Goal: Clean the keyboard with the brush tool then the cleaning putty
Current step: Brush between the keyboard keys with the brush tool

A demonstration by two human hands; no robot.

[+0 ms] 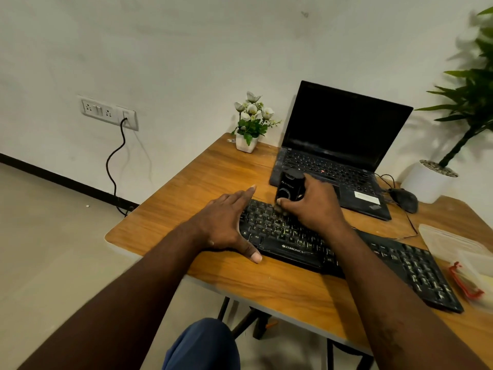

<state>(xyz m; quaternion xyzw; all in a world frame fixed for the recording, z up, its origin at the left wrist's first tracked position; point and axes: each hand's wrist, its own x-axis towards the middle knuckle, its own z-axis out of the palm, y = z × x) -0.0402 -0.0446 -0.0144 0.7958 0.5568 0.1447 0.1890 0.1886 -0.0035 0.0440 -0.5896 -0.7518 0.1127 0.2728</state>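
A black keyboard [400,260] lies slanted across the wooden table [213,182]. My right hand [314,206] grips a black brush tool [289,186] and holds it down on the keys near the keyboard's upper left. My left hand [226,222] lies flat with straight fingers on the keyboard's left end, the thumb along its front edge. At the table's right edge are a clear plastic bag [448,240] and a clear packet with a red rim [472,281]; I cannot tell what they hold.
An open laptop [341,145] with a dark screen stands behind the keyboard. A wired mouse [404,200] lies to its right. A small flower pot [248,141] sits at the back corner. A large potted plant [432,180] stands far right. My knee [205,345] shows below the table.
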